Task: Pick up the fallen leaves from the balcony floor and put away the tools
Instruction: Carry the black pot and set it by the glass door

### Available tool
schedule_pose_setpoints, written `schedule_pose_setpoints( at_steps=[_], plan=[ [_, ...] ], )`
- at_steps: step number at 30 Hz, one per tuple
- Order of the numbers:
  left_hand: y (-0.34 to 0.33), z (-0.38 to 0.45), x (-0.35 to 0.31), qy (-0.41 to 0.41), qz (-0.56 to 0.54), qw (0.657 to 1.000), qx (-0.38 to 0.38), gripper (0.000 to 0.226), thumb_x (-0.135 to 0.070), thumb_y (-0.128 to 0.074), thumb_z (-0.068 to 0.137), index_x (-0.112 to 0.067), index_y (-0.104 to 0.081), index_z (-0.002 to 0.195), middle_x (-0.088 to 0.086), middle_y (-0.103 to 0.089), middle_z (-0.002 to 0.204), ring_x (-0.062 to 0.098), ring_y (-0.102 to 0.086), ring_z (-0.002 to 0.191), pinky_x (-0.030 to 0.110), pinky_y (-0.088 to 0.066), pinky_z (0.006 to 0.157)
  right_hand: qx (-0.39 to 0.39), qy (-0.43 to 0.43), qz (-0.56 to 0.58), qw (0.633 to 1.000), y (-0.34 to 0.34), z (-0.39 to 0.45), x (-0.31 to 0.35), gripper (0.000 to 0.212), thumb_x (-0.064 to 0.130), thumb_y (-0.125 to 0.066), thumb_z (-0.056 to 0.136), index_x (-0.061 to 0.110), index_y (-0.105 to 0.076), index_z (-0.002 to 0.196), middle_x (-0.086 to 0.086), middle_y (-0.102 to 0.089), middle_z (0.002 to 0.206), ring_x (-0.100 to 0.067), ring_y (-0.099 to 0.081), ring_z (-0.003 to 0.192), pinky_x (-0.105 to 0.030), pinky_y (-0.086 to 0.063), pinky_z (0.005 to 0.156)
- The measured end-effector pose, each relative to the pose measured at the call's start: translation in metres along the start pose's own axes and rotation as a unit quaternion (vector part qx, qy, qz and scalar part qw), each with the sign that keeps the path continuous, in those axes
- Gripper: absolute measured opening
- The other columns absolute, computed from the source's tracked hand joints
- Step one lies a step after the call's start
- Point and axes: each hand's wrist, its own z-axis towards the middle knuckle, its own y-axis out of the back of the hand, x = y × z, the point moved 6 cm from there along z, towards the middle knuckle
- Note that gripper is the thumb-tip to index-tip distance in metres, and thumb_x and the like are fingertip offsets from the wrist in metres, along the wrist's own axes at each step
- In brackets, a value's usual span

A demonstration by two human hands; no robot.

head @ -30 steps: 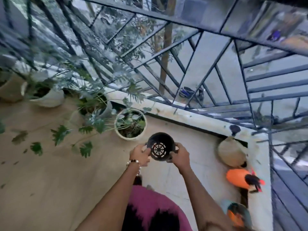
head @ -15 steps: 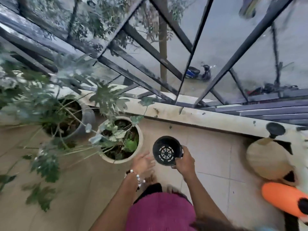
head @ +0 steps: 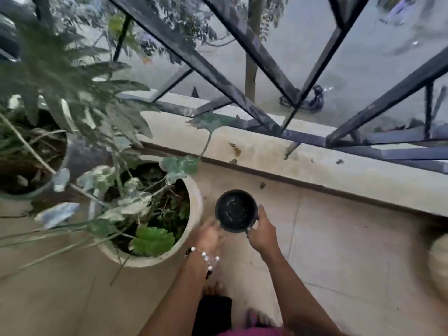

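Two hands worked above the balcony floor [head: 339,238]. The right hand [head: 263,232] curled its grip round the rim of a small black pot [head: 235,210], just beside a white planter [head: 194,204]. The left hand [head: 209,236] was blurred, its grip unreadable.

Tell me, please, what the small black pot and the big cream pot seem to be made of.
Small black pot: probably plastic; thin wall, matte dark finish, though blurred. Big cream pot: likely ceramic or cement; thick rim, pale finish. The blur leaves it open.
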Motion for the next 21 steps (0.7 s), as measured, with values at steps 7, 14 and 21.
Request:
schedule_pose_setpoints(
  at_steps=[7,14,21],
  plan=[
    [-0.093,-0.094,-0.047,0.233,0.122,0.93,-0.258,0.036,0.003,-0.038,0.099,-0.009,-0.052,0.129,0.022,-0.051,0.138,0.025,-0.055,0.097,0.037,-0.046,0.087,0.028,-0.055,0.025,0.998,0.048,-0.076,0.025,0.064,0.004,-0.056,0.09,0.018,-0.031,0.147,-0.016,-0.05,0.138,-0.031,-0.052,0.121,-0.044,-0.047,0.099],
    [-0.176,-0.218,-0.15,0.242,0.022,0.935,-0.259,0.027,-0.016,-0.033,0.102,-0.012,-0.057,0.113,0.009,-0.06,0.104,0.027,-0.063,0.078,0.032,-0.045,0.066,0.002,0.021,-0.028,0.999,0.126,-0.221,0.127,0.036,0.002,-0.057,0.09,0.009,-0.058,0.125,-0.012,-0.064,0.114,-0.024,-0.059,0.107,-0.031,-0.046,0.092],
    [-0.232,-0.362,-0.253,0.151,0.101,0.93,-0.319,0.017,-0.008,-0.047,0.099,-0.019,-0.057,0.091,0.007,-0.065,0.092,0.017,-0.06,0.074,0.031,-0.047,0.065,0.012,0.141,-0.117,0.983,0.153,-0.365,0.239,0.031,0.004,-0.054,0.091,0.009,-0.063,0.12,-0.011,-0.065,0.119,-0.027,-0.059,0.111,-0.029,-0.044,0.092]
  ],
)
